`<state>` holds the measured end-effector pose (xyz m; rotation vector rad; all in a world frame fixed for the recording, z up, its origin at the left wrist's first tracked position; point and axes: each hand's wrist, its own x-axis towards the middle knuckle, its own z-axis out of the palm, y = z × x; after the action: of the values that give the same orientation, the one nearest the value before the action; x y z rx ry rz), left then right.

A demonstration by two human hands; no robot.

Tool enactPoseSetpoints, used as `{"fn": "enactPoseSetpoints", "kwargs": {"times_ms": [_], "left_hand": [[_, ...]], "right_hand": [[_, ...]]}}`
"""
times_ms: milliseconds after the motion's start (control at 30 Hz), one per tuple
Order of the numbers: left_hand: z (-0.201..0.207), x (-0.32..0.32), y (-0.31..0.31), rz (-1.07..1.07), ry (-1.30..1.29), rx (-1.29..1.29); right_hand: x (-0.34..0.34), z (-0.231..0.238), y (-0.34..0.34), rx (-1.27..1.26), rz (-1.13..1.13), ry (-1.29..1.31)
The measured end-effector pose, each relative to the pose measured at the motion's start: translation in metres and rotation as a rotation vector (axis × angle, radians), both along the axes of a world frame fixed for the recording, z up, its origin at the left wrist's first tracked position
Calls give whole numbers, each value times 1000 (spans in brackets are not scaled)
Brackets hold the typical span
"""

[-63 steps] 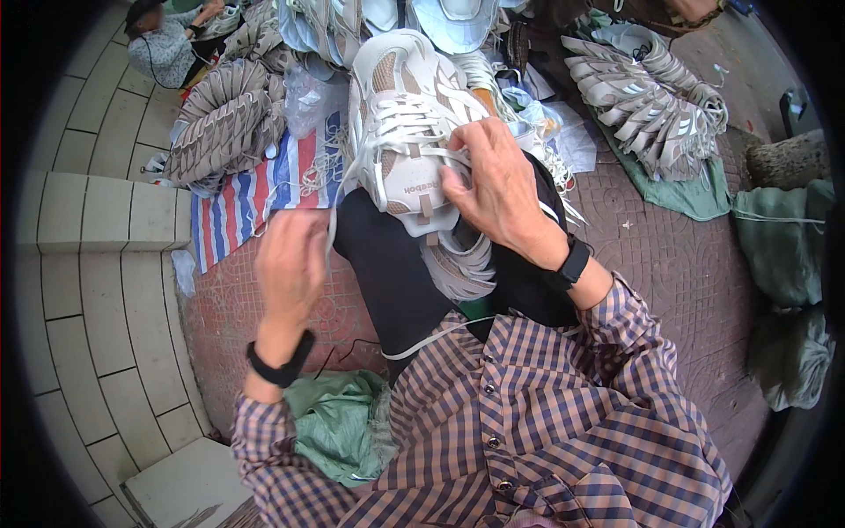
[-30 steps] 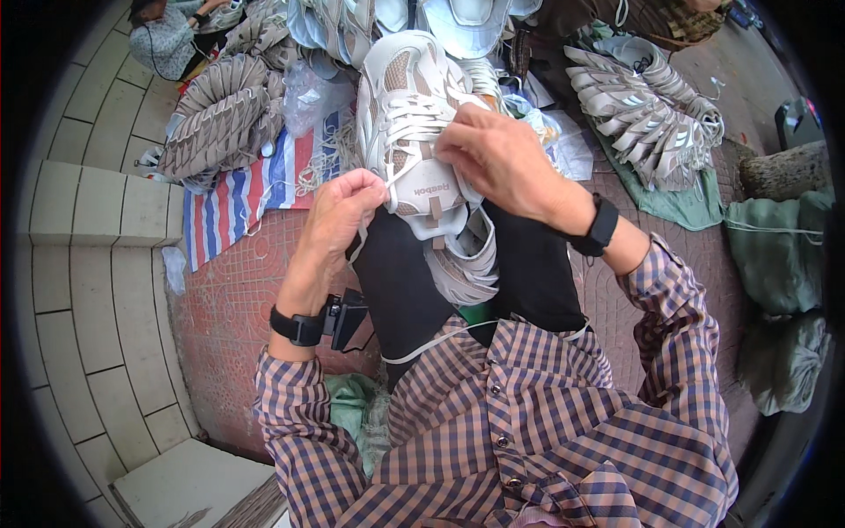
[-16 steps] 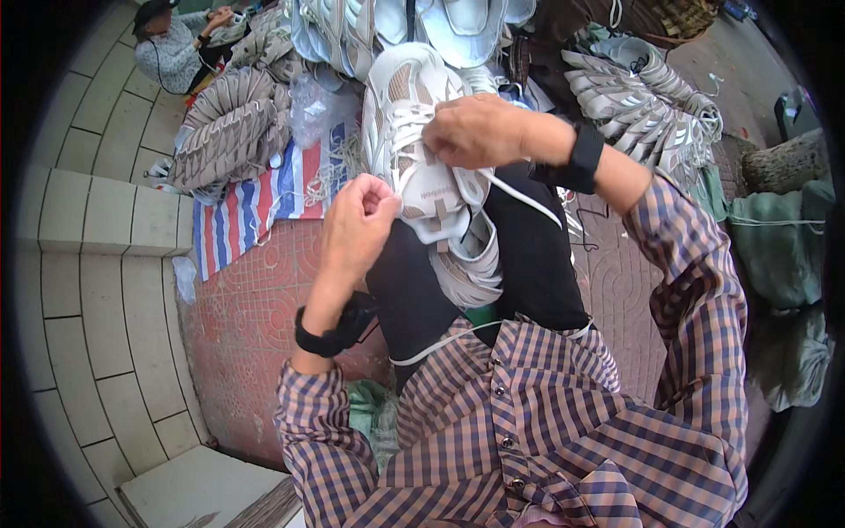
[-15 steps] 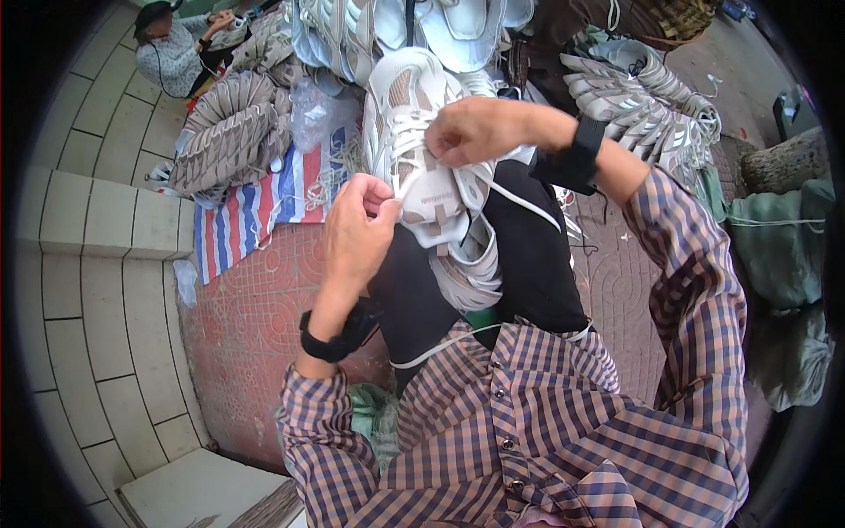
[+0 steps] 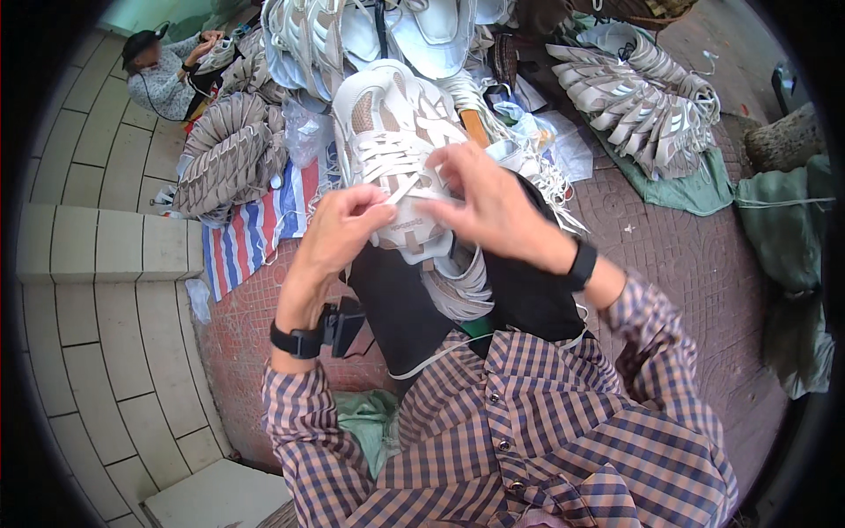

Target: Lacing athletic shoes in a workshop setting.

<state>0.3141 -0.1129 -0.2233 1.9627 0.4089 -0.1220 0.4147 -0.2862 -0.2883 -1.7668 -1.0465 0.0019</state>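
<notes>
You sat above a patterned floor, a tiled wall at your left. A striped sheet lay ahead on that side, next to a row of beige shoes; a paler row lay ahead on the right, partly over a green sheet. Black trousers covered your legs, and the shoe lay at your knees, toe pointing away, with a second shoe below its heel, between your thighs. Your right hand was at the shoe's right side, thumb and fingers apart; whether their tips touched it could not be told. Your left hand, at the opposite side, had thumb and finger pinched on a white lace.
</notes>
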Motion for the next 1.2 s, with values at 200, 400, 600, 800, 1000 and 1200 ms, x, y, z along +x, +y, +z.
{"fn": "enactPoseSetpoints", "kwargs": {"times_ms": [200, 400, 600, 800, 1000, 1200], "left_hand": [[-3, 0, -29, 184, -294, 710], [-14, 0, -27, 279, -408, 665], [-15, 0, -29, 257, -450, 601], [-23, -14, -23, 137, -537, 1158], [-29, -23, -14, 204, -597, 741], [-21, -80, 16, 233, -287, 11]], "right_hand": [[-20, -9, 0, 83, -147, 61], [13, 4, 3, 248, 169, 233], [57, 25, 32, -34, 651, 307], [67, 27, 40, -143, 788, 267], [73, 41, 46, -356, 818, 360], [40, 51, 49, -583, 493, -44]]}}
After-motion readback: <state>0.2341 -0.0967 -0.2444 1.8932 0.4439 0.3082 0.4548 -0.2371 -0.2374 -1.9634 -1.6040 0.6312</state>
